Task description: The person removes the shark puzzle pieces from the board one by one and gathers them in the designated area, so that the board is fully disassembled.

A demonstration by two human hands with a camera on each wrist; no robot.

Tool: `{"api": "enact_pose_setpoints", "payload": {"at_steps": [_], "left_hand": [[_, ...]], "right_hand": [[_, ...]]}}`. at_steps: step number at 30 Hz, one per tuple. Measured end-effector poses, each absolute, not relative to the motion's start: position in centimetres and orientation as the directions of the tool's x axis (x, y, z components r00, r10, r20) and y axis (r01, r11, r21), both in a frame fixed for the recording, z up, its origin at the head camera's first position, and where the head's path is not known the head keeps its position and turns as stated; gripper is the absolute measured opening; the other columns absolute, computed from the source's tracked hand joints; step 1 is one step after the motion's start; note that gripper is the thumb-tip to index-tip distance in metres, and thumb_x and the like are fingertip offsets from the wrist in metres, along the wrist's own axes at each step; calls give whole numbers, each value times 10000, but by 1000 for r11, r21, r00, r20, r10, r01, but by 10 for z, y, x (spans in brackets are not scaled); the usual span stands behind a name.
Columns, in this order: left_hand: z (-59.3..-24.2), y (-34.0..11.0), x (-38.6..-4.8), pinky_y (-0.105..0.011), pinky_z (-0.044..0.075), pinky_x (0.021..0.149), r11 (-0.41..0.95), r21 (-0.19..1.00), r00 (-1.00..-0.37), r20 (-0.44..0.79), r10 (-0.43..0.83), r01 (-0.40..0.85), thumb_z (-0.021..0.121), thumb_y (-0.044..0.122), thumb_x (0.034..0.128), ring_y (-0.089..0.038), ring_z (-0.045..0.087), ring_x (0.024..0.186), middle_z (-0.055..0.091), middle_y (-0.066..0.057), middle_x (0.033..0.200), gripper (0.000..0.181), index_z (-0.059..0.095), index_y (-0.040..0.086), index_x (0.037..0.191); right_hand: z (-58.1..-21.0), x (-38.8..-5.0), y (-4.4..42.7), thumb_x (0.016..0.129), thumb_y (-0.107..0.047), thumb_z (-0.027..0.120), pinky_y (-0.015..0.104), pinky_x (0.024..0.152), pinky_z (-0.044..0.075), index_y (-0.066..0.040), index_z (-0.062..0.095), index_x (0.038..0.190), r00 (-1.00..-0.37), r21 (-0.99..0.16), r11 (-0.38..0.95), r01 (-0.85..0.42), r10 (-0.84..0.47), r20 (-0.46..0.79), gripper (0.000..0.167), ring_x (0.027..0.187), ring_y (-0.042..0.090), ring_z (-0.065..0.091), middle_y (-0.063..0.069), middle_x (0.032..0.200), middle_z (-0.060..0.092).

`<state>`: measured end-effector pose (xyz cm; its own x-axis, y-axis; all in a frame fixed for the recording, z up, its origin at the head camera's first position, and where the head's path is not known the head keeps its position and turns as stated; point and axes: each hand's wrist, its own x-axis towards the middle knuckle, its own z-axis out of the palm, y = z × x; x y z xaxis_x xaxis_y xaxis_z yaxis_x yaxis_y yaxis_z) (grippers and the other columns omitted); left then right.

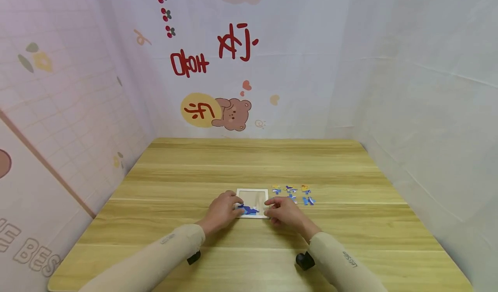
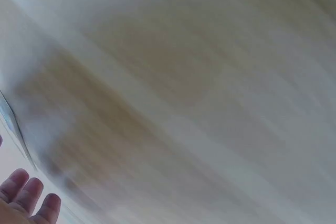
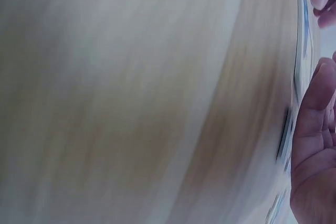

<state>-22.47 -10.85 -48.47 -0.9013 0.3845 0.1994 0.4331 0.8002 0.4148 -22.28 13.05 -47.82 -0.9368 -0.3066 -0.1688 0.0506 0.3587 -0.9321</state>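
Observation:
A white-rimmed puzzle frame [image 1: 252, 190] lies on the table between both hands. Joined blue puzzle pieces [image 1: 249, 210] fill its lower left part; the remaining inside shows a pale backing. My left hand [image 1: 222, 210] rests at the frame's left edge, thumb and forefinger apart by the blue pieces. In the left wrist view its fingertips [image 2: 32, 195] show loosely extended at the lower left. My right hand [image 1: 287, 214] is at the frame's right edge, thumb and forefinger apart. Nothing shows in its palm [image 3: 315, 161] in the right wrist view.
Several loose puzzle pieces [image 1: 309, 200], blue, white and yellow, lie in two rough rows right of the frame, beyond the right hand. The wood-grain table [image 1: 186, 166] meets a printed cloth wall [image 1: 303, 110] at the back. Both wrist views are blurred.

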Motion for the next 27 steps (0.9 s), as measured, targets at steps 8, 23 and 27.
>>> {"api": "enact_pose_setpoints", "payload": {"at_steps": [8,23,27], "left_hand": [[-483,-115,-223,-468,494,875,787,431,-897,177,406,441,745,211,899,-283,592,974,612,-120,1090,197,767,74,1039],[-488,-111,-221,-488,492,847,821,396,-911,184,369,412,749,230,893,-310,609,986,645,-115,1084,195,791,98,1031],[-488,-110,-220,-482,493,823,820,392,-909,190,370,416,756,215,884,-307,609,966,643,-113,1067,190,792,92,1024]], "right_hand": [[-480,-222,102,886,-33,709,284,546,525,54,627,1205,-940,-930,363,54,-296,-170,340,598,141,590,77,781,652],[-486,-223,94,863,12,708,268,495,515,102,624,1217,-943,-914,405,37,-290,-167,375,537,122,568,68,687,642],[-486,-222,94,864,10,705,259,486,506,103,626,1217,-939,-916,400,40,-299,-172,373,533,120,562,65,697,644]]}}
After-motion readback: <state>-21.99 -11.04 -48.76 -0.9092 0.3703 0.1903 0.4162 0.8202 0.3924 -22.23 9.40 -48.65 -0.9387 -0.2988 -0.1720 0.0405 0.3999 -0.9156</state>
